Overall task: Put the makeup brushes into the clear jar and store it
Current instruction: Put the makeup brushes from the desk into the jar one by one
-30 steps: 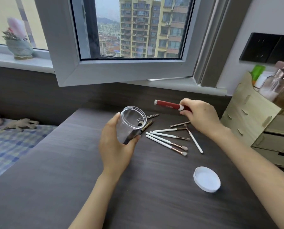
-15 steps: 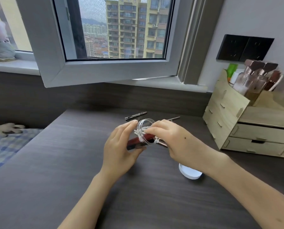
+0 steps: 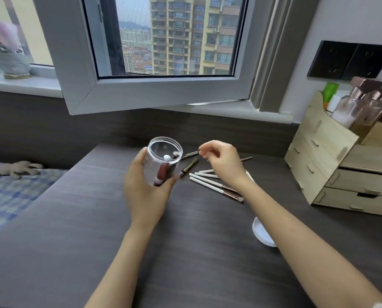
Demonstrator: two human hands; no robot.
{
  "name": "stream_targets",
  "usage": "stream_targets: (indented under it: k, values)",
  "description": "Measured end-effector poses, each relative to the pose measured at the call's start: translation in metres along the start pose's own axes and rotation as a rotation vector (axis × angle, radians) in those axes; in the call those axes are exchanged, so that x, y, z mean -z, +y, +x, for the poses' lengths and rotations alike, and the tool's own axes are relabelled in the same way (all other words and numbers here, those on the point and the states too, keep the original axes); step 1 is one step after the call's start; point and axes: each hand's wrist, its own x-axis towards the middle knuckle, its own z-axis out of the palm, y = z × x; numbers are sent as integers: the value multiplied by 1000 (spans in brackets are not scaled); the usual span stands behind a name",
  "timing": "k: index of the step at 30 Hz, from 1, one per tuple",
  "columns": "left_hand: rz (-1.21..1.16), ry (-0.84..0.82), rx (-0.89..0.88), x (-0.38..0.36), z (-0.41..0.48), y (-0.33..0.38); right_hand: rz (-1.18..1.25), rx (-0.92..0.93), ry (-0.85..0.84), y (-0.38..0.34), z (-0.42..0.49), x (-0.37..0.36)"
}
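We see the left hand (image 3: 147, 192) wrapped around a clear round plastic jar (image 3: 163, 161), holding it lifted above the dark wood-grain desk (image 3: 74, 230) and tilted with its open mouth toward the window. Inside the jar leans a red-handled brush with a white end (image 3: 162, 172). The right hand (image 3: 223, 163) hovers just right of the jar's mouth, fingers loosely curled and holding nothing.

Below and behind that hand, several white-handled makeup brushes with rose-gold ferrules (image 3: 214, 185) lie loose on the desk; its wrist covers part of them. A dark brush with a gold ferrule (image 3: 189, 166) lies just beside the jar, and another dark patterned brush (image 3: 190, 154) sits behind it.

The round white jar lid (image 3: 262, 234) rests on the desk, partly hidden by the right forearm. A pale wooden drawer organiser (image 3: 332, 165) holding bottles stands at the right edge, near the brushes. The grey-framed open window sash (image 3: 141, 92) juts over the desk's far side.
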Motion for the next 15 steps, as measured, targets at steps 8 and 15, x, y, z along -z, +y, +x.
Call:
stream_targets:
  k: [8,15]
  values:
    - [-54,143,162,7,9,-9,-937,263,-465,39,47,-57]
    - [-31,78,132,3,6,-5,-1208,409,-464,43,58,-65]
